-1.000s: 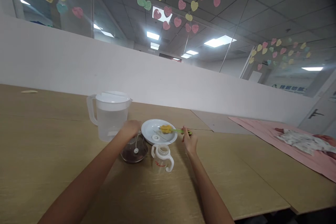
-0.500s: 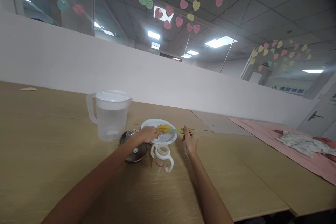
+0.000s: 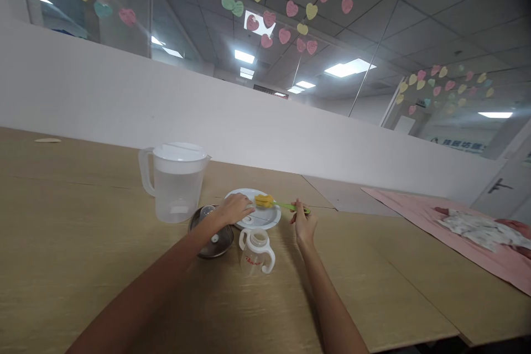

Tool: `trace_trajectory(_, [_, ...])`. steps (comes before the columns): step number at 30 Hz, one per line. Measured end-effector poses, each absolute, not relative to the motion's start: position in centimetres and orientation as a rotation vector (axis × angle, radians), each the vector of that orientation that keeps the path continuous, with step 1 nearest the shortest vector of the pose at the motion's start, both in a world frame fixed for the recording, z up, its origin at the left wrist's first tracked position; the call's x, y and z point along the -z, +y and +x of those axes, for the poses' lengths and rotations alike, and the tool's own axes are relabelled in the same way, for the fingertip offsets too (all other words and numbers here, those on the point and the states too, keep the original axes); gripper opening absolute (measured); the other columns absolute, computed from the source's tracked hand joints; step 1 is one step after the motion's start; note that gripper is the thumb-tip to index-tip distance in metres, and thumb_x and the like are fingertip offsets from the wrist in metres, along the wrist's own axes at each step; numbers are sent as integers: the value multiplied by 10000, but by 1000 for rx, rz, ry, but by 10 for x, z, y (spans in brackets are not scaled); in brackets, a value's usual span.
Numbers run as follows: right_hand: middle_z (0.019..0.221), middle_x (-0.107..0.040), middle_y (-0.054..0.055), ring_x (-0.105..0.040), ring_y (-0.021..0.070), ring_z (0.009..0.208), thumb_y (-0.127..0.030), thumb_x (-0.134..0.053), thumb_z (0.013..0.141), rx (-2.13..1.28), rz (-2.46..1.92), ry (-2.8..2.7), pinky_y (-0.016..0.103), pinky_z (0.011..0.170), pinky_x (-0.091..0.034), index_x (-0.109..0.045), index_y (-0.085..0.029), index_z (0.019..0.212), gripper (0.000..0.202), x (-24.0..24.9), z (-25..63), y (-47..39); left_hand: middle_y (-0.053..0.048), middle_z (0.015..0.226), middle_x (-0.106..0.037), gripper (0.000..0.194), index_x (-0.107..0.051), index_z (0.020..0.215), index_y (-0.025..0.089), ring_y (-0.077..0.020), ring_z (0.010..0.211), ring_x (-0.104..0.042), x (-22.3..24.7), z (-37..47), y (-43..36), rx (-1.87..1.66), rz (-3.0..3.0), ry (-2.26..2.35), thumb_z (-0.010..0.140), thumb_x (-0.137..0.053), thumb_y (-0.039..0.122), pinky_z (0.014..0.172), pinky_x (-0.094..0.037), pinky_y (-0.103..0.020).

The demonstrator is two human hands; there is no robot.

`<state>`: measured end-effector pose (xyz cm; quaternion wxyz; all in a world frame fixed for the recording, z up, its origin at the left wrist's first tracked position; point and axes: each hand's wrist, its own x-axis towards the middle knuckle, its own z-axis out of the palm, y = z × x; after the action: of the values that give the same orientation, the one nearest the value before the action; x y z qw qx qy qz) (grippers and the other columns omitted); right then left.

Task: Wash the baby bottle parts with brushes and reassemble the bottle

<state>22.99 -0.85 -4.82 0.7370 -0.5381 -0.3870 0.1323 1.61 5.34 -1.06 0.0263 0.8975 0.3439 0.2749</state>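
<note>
In my right hand [image 3: 305, 224] is the green handle of a bottle brush [image 3: 286, 206], its yellow sponge head over the white plate [image 3: 271, 222]. My left hand [image 3: 235, 208] reaches over the plate's left side with fingers stretched out, a little apart from the sponge head; no object shows in them. Just in front of the plate stands a clear baby bottle [image 3: 254, 260] with white side handles and red lettering, its top uncovered. A dark metal bowl [image 3: 222, 244] sits partly under my left forearm, with a clear domed piece [image 3: 206, 212] and a small white part in it.
A lidded plastic pitcher [image 3: 178, 188] holding clear liquid stands behind the bowl at left. On the right, a pink cloth [image 3: 398, 204] carries a doll-like figure in a patterned garment [image 3: 468, 227]. A low white wall [image 3: 249, 133] runs along the table's [image 3: 373, 276] back edge.
My right hand has drawn the brush slightly to the right. The sponge head, which was at my left fingertips, is now apart from them. The view has shifted slightly.
</note>
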Motion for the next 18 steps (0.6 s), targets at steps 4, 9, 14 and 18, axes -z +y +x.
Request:
trace_trajectory(4, [504, -542, -11, -407, 70, 359, -613, -523, 696, -334, -1136, -825, 219, 393, -327, -640, -104, 746, 524, 47, 229, -8, -77, 1065, -617, 241, -598, 1003, 179, -201, 1001, -539, 2, 16, 55, -889, 2814, 1039, 814, -480, 271, 911, -369, -318])
trace_trajectory(9, [497, -522, -32, -390, 64, 361, -606, -549, 676, -565, -990, -779, 217, 384, -353, -608, -134, 744, 481, 45, 228, -8, -67, 1066, -585, 269, -545, 1032, 181, -193, 975, -546, -4, 16, 52, -987, 2781, 1014, 767, -505, 190, 844, -425, -299])
trace_trajectory(14, [505, -517, -41, -384, 55, 365, -572, -541, 703, -610, -959, -712, 212, 391, -358, -584, -148, 751, 429, 46, 231, -7, -21, 997, -595, 318, -493, 1052, 196, -134, 817, -593, -14, 14, 50, -1192, 2498, 859, 741, -551, 228, 756, -463, -245])
trace_trajectory(18, [534, -528, -38, -375, 43, 377, -540, -571, 689, -616, -888, -616, 199, 387, -349, -569, -146, 749, 399, 46, 234, -6, -11, 929, -618, 256, -519, 965, 181, -143, 787, -595, -25, 10, 47, -1280, 2456, 952, 721, -569, 238, 735, -459, -259])
